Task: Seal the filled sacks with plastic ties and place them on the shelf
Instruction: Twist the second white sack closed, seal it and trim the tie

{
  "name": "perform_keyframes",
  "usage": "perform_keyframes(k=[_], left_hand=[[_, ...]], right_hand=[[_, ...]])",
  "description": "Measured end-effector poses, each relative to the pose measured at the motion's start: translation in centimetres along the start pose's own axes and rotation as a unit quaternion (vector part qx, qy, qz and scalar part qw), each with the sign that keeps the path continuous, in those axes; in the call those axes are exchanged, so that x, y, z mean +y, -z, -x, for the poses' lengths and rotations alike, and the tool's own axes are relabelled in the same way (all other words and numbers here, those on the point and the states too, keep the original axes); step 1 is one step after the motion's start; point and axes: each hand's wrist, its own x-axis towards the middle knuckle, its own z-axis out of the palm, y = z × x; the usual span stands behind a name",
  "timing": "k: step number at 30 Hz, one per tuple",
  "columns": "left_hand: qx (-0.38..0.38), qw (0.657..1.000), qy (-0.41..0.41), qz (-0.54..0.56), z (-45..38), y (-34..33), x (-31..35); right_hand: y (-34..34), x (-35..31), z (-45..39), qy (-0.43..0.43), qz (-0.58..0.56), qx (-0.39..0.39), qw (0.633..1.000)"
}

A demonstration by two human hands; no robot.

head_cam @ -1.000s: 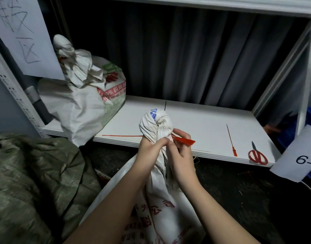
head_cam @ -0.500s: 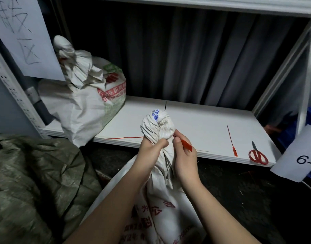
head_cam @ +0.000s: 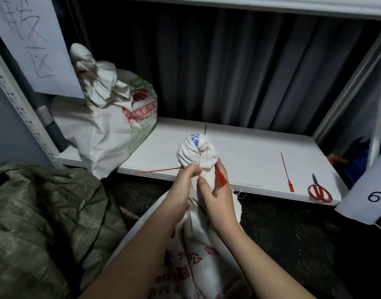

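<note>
- One tied sack (head_cam: 103,126) already sits on the shelf (head_cam: 250,160).
- The left hand (head_cam: 185,180) grips the second sack's neck (head_cam: 198,154); the right hand (head_cam: 215,190) pinches the red tie (head_cam: 221,180), not yet cinched.
- Shelving it remains.

We have a single view — the head camera, worn by the person and looking forward and down. It sits close above the two forearms, which run up from the bottom edge to the left hand (head_cam: 185,180) and right hand (head_cam: 217,195) near the middle of the frame. Beyond them we face straight into a white shelf (head_cam: 250,160) — its board crosses the middle, the next board up lines the top edge. The wide lens bends the shelf posts outward at both sides. The dark floor (head_cam: 293,234) fills the lower right.
</note>
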Motion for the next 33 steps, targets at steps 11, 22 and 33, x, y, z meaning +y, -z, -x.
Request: perform_keyframes(k=[11, 22, 33], left_hand=[[0.121, 0.98, -0.138, -0.072, -0.2, 0.2, -1.1], [0.265, 0.937, -0.226, 0.023, 0.7, -0.9, -2.0], [0.181, 0.946, -0.261, -0.063, 0.5, -0.4, -1.6]], right_hand=[[0.4, 1.0, -1.6, -0.016, -0.047, 0.074, 0.996], [0.7, 1.3, -2.2, -0.062, -0.104, 0.047, 0.992], [0.3, 2.0, -2.6, -0.121, -0.14, 0.036, 0.982]])
